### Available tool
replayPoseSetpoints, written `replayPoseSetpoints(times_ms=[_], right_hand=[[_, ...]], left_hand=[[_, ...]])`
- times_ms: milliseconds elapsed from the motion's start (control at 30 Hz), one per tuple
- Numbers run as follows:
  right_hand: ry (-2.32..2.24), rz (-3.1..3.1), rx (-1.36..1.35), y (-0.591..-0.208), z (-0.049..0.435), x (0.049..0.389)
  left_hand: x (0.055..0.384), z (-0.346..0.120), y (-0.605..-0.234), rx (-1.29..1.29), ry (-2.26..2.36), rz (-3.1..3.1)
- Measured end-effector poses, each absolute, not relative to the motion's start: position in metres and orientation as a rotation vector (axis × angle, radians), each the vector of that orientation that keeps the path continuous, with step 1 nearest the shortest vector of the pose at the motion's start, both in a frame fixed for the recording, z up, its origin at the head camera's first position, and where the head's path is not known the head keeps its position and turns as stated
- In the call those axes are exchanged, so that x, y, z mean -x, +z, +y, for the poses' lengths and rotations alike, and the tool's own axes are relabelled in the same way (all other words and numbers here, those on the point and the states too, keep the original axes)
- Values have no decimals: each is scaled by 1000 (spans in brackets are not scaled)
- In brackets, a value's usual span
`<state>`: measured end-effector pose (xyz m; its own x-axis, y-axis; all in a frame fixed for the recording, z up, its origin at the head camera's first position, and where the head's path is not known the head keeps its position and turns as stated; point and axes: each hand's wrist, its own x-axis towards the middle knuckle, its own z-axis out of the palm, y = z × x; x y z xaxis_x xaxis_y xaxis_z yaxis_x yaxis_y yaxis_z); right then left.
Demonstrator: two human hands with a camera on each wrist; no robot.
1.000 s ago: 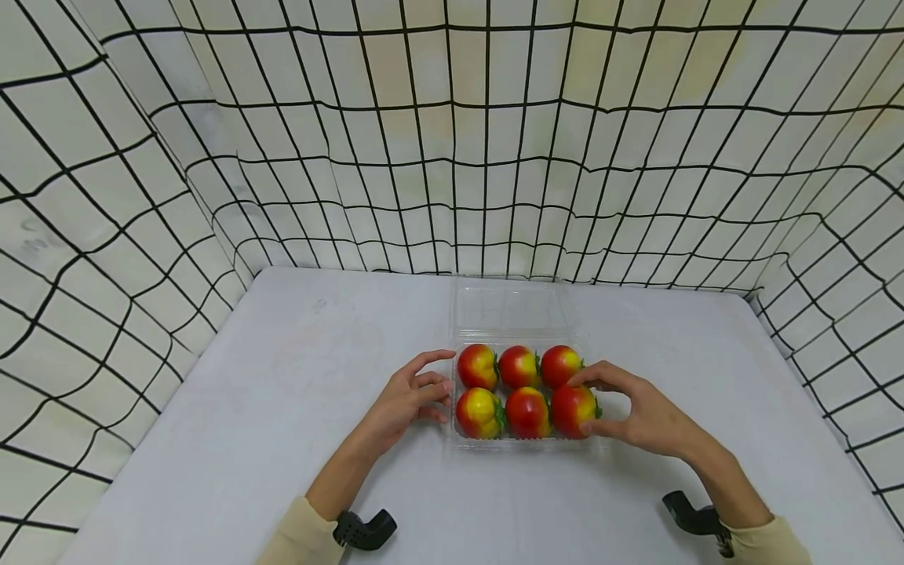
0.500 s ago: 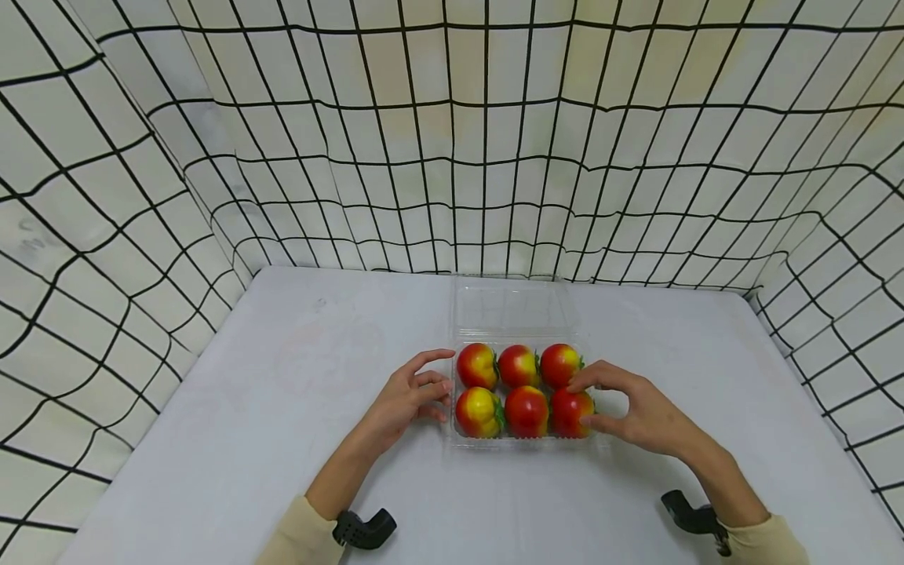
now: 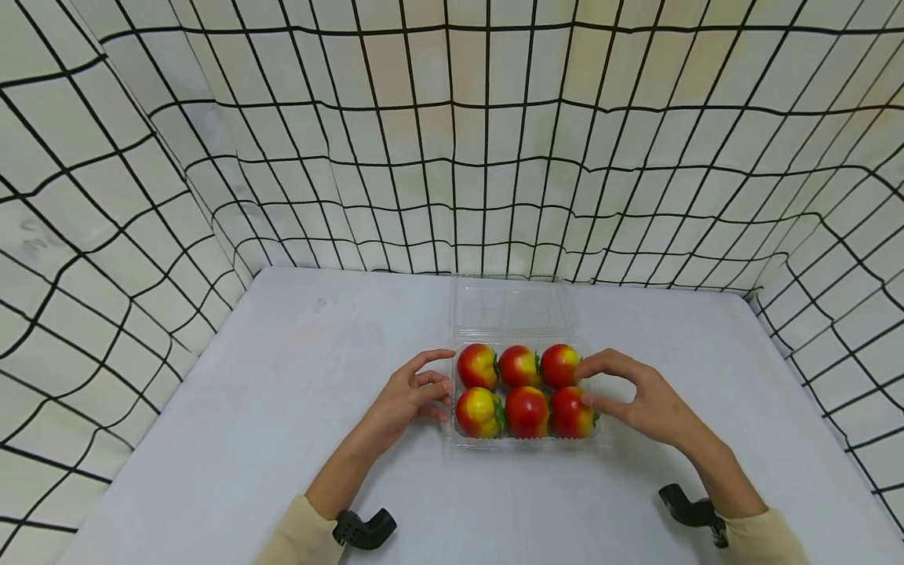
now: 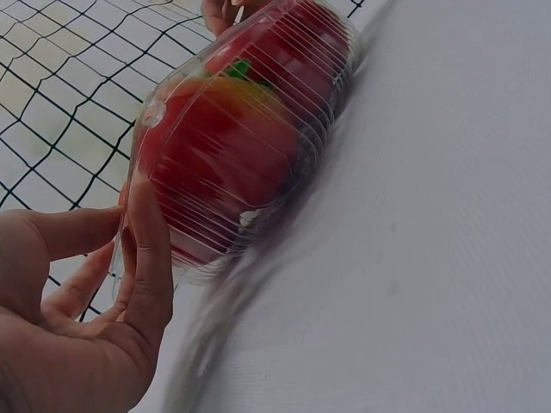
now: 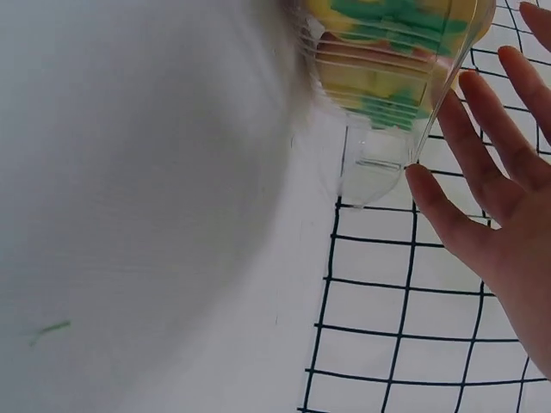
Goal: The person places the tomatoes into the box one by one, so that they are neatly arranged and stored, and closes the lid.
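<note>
A clear plastic clamshell box point(image 3: 494, 443) sits on the table with its lid point(image 3: 514, 308) folded back behind it. Two rows of red and yellow fruits with green leafy caps fill it. My left hand point(image 3: 401, 399) is at its left end; in the left wrist view thumb and fingers pinch the rim of the box point(image 4: 185, 245). On the right side my right hand point(image 3: 653, 404) has fingers spread, its fingertips right at the front right fruit point(image 3: 570, 414) and the back right fruit point(image 3: 559, 364). The right wrist view shows those fingers point(image 5: 469, 142) along the box's edge.
A white cloth covers the table point(image 3: 318, 337). Black netting point(image 3: 487, 133) hangs before pale walls at the back and both sides. Each wrist wears a black camera mount point(image 3: 366, 530). A small green scrap point(image 5: 53, 328) lies on the cloth in the right wrist view.
The front right fruit has turned, showing more red than a second ago. My right hand has drawn back off it, slightly right and away from me. The left hand stays in place.
</note>
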<state>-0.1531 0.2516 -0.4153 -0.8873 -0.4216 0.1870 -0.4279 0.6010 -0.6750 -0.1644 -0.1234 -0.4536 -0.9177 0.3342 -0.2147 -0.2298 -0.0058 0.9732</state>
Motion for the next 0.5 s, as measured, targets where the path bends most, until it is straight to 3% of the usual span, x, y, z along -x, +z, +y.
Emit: replayPoseSetpoints(times_ms=[500], right_hand=[[1316,-2776,-367,-421,261,176]], left_hand=[[168,-118,-454,-69,1953,2025]])
